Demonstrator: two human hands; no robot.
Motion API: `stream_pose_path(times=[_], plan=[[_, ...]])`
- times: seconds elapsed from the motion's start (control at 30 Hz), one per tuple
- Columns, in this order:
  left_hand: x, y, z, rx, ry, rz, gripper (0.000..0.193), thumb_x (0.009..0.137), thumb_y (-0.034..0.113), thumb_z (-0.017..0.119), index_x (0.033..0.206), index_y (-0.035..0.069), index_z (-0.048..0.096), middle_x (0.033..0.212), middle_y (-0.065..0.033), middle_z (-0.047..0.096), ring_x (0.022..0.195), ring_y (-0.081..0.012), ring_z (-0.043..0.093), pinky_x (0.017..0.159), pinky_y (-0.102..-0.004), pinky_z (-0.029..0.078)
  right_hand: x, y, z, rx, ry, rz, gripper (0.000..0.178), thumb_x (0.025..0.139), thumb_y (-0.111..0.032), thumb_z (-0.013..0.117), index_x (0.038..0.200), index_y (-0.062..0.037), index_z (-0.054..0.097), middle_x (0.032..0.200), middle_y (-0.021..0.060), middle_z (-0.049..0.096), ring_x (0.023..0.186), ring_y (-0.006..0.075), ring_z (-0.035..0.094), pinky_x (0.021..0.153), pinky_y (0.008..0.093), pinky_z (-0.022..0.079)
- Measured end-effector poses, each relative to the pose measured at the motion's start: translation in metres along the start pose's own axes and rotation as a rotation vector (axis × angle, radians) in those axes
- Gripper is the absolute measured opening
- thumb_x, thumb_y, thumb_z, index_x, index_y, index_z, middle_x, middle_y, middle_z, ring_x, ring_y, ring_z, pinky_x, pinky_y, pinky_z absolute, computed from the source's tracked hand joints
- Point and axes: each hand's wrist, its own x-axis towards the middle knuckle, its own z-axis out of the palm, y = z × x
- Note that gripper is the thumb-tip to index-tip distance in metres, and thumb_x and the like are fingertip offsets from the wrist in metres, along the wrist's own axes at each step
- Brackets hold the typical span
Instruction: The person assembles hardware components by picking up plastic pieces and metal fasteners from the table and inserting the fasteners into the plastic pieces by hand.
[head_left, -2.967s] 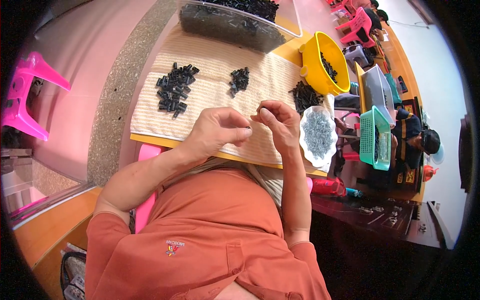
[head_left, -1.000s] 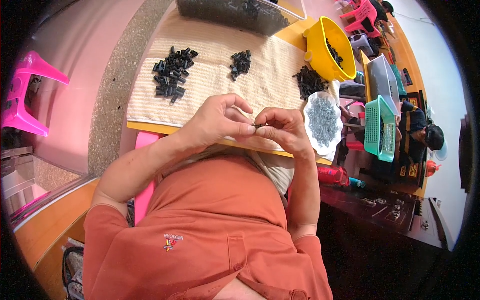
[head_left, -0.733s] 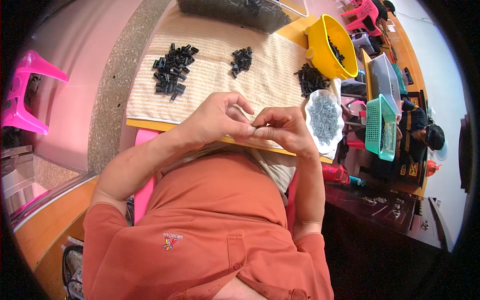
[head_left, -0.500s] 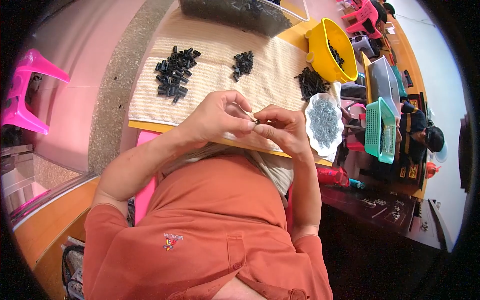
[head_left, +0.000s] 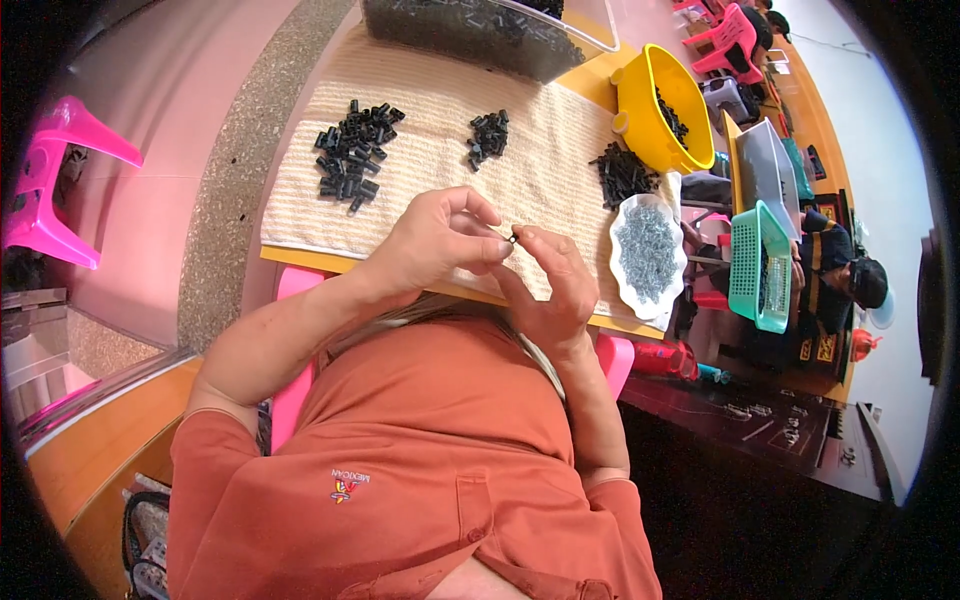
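Over the near edge of the towel-covered table, my left hand [head_left: 430, 245] is closed, its thumb and index finger pinching a small black part [head_left: 513, 238] with a shiny tip. My right hand [head_left: 558, 275] comes in from the other side. Its index fingertip touches the part, while its thumb is bent lower and apart. Beyond my hands lie a small pile of black pieces [head_left: 488, 138] and, to the left, a larger pile of black tubular pieces [head_left: 350, 155]. Right of my right hand stands a white scalloped dish [head_left: 621, 272] filled with small silvery metal pieces.
A pile of thin black pieces [head_left: 625, 175] lies beside a yellow tub [head_left: 640, 95]. A clear plastic bin [head_left: 480, 45] stands at the back. To the right are a green basket [head_left: 745, 262] and a seated co-worker [head_left: 830, 280]. A pink stool [head_left: 65, 190] stands at far left.
My right thumb has moved down off the small black part, and the right hand has turned and shifted slightly left. My left hand keeps its pinch in about the same place.
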Motion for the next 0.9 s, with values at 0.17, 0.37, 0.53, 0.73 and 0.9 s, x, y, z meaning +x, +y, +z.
stream_pose_path(times=[0.17,0.37,0.53,0.73,0.9], plan=[[0.000,-0.002,0.001,0.007,0.018,0.042,0.028,0.083,0.010,0.079,0.103,0.004,0.060,0.087,-0.0044,0.069,0.079,-0.0096,0.065,0.070,-0.0229,0.053,-0.002,-0.001,0.008,-0.086,0.076,-0.054,0.053,0.069,0.001,0.084,0.116,-0.0010,0.061,0.094,0.0163,0.067,0.081,0.0319,0.066,0.068,0.0386,0.056],[-0.003,0.004,0.002,0.032,0.017,0.017,0.029,0.082,0.009,0.079,0.103,0.004,0.060,0.087,-0.0037,0.069,0.077,-0.0074,0.064,0.062,-0.0196,0.049,0.000,0.001,0.013,-0.092,0.096,-0.086,0.050,0.068,0.002,0.082,0.114,0.0002,0.061,0.094,0.0167,0.066,0.080,0.0319,0.066,0.068,0.0383,0.055],[-0.003,0.005,0.002,0.078,0.035,0.017,0.029,0.082,0.007,0.077,0.104,0.004,0.059,0.085,-0.0018,0.068,0.074,-0.0060,0.063,0.059,-0.0191,0.048,0.004,0.001,0.013,-0.077,0.088,-0.091,0.052,0.066,0.004,0.082,0.112,0.0008,0.060,0.091,0.0158,0.067,0.078,0.0301,0.067,0.067,0.0358,0.055],[-0.003,0.008,0.003,0.044,-0.009,-0.031,0.034,0.079,0.006,0.077,0.107,-0.002,0.059,0.085,-0.0086,0.070,0.079,-0.0122,0.065,0.070,-0.0240,0.049,0.007,-0.003,0.008,-0.046,0.059,-0.077,0.046,0.066,0.004,0.082,0.107,0.0000,0.061,0.086,0.0143,0.067,0.073,0.0286,0.066,0.063,0.0342,0.053],[0.000,0.000,-0.003,0.052,-0.047,-0.038,0.034,0.080,0.008,0.076,0.108,-0.001,0.058,0.085,-0.0075,0.070,0.077,-0.0117,0.065,0.063,-0.0230,0.048,0.001,-0.002,0.008,-0.017,0.038,-0.055,0.041,0.066,0.004,0.081,0.102,-0.0011,0.062,0.084,0.0134,0.068,0.070,0.0267,0.066,0.061,0.0332,0.052]])
